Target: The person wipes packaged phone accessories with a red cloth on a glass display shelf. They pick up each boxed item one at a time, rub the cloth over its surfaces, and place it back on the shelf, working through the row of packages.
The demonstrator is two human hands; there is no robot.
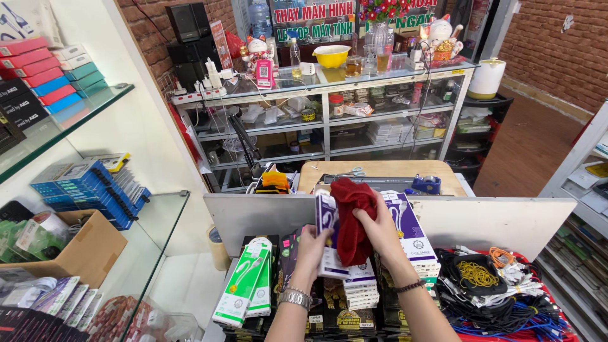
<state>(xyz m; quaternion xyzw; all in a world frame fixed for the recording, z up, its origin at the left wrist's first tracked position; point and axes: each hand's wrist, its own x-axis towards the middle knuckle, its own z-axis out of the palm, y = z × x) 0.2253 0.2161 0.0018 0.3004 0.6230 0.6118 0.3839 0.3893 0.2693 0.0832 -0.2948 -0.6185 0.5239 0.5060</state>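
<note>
The left hand (310,250) is closed on a white and purple cable box (328,234). It looks light and stiff, best held by its edges. Touching it, the right hand (380,231) grips a soft red cloth (350,218). Further right of the box, a black tray (500,297) holds yellow rubber bands (476,274) and cables.

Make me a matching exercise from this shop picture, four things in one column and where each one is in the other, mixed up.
Things:
1. red cloth
2. yellow bowl
3. cardboard box
4. yellow rubber bands

Places:
A. on the glass counter at the back
B. on the glass shelf at the left
C. in the right hand
D. on the dark cables at the lower right

Pairs: 1-C, 2-A, 3-B, 4-D
</note>
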